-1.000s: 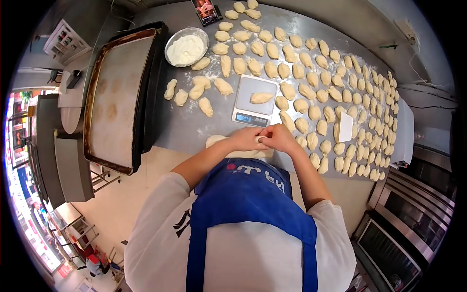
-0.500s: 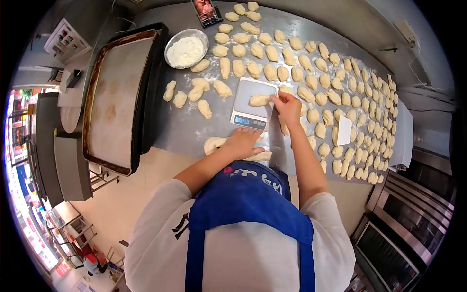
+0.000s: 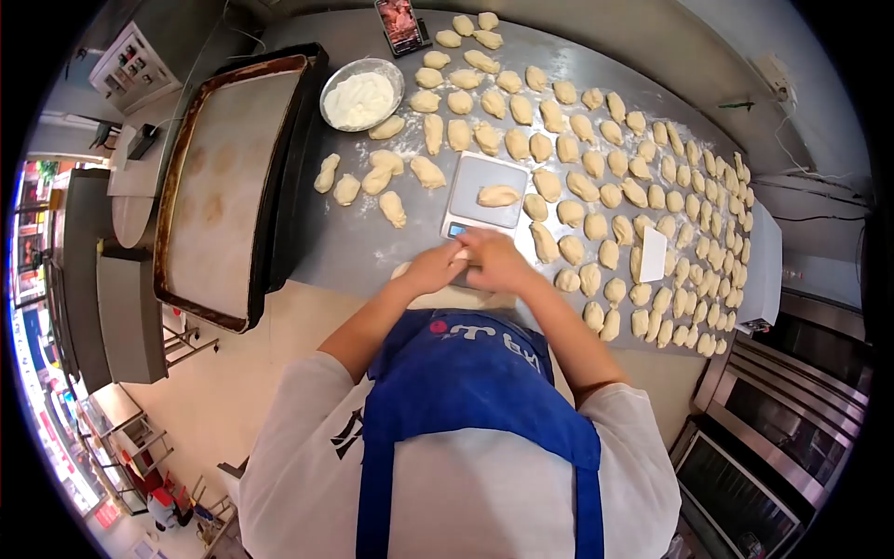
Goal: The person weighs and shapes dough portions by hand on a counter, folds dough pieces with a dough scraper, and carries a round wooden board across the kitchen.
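My left hand (image 3: 434, 270) is closed at the front edge of the table, over a length of dough (image 3: 449, 300) that shows below and beside it. My right hand (image 3: 495, 262) meets it just below the scale, its fingers bent together. A small bit of pale dough (image 3: 462, 253) shows between the fingers of both hands. Just beyond them stands a white digital scale (image 3: 463, 200) with a lit display, partly covered by my right hand. One dough piece (image 3: 498, 196) lies on its plate, touched by neither hand.
Many dough pieces (image 3: 547, 184) cover the floured steel table to the right and back. A white scraper (image 3: 653, 254) rests among them. At the left are a bowl of flour (image 3: 360, 100) and a large baking tray (image 3: 223, 177). A phone (image 3: 400, 26) stands at the back.
My right hand has let go of the dough piece on the scale and come back towards me to my left hand. The left hand has drawn slightly nearer and closed.
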Demonstrator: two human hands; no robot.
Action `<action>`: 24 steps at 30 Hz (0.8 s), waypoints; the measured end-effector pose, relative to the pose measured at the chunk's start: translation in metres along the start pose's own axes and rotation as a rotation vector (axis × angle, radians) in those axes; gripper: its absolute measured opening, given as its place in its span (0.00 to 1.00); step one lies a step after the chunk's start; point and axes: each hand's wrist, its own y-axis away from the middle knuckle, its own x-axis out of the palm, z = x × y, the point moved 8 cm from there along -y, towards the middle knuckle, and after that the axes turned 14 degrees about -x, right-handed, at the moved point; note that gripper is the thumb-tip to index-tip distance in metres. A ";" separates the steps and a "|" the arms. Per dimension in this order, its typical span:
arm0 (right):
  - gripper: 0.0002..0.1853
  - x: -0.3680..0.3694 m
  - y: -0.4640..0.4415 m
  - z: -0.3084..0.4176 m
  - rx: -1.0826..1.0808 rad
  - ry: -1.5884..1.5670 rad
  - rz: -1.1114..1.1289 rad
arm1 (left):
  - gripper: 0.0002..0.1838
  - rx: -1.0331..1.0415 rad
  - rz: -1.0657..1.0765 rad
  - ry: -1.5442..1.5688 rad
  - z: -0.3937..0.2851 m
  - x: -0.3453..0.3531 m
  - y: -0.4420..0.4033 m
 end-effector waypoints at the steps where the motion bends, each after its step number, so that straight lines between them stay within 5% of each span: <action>1: 0.29 -0.001 0.002 0.014 0.037 0.054 -0.001 | 0.23 0.007 -0.001 -0.001 -0.007 -0.006 0.001; 3: 0.29 0.012 0.007 0.004 0.179 -0.034 -0.042 | 0.23 -0.048 0.186 0.087 -0.011 -0.001 0.004; 7: 0.26 0.026 0.022 -0.001 0.332 -0.212 -0.009 | 0.23 0.133 0.169 -0.027 -0.011 0.000 0.006; 10: 0.17 0.013 0.026 0.002 0.217 0.123 -0.029 | 0.24 0.096 0.157 -0.076 -0.013 -0.006 -0.004; 12: 0.15 0.019 0.026 0.004 0.195 0.173 0.114 | 0.24 -0.083 0.403 -0.011 -0.007 0.007 0.000; 18: 0.06 0.022 0.019 0.015 0.063 0.325 0.295 | 0.24 0.054 0.657 -0.047 -0.031 0.043 -0.013; 24: 0.05 0.020 0.031 0.006 0.096 0.262 0.310 | 0.22 0.016 0.162 -0.678 -0.045 0.026 -0.006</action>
